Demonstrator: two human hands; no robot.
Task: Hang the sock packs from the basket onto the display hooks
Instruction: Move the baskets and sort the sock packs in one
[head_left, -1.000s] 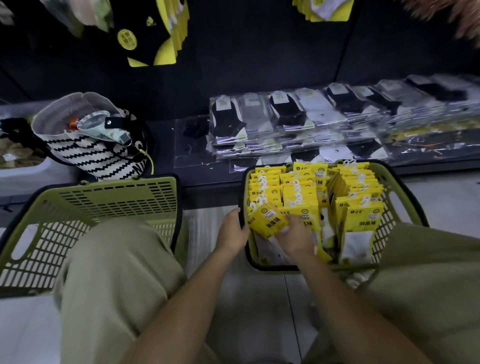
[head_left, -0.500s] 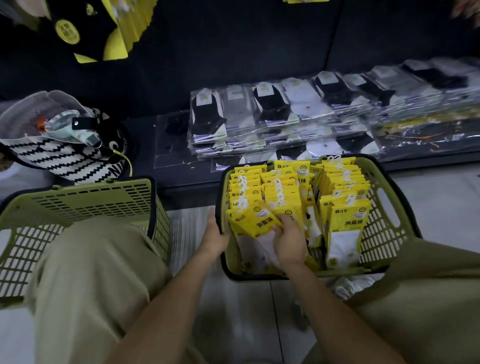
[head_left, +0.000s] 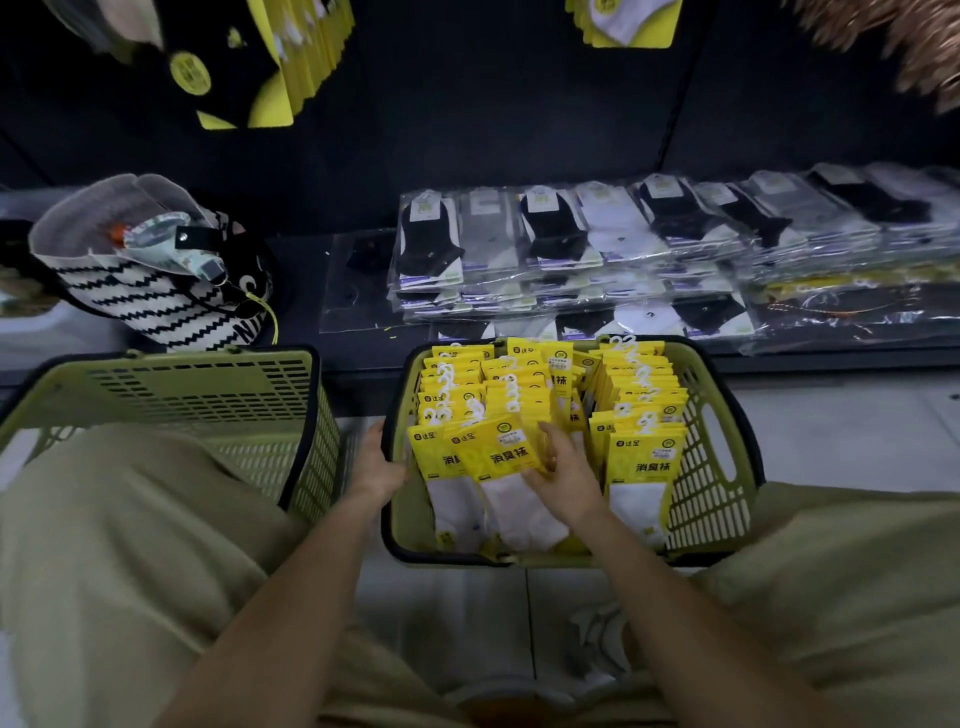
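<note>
Sock packs (head_left: 644, 410) stand in rows inside green basket (head_left: 719, 470) on floor, right of centre. Left hand (head_left: 376, 467) grips basket's left rim. Right hand (head_left: 566, 478), fingers curled, pinches front pack (head_left: 498, 452) at near-left by its right edge.

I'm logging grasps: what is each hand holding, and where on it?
The left hand grips the basket by its left rim. The right hand holds the front sock pack at its yellow card's right edge.
</note>
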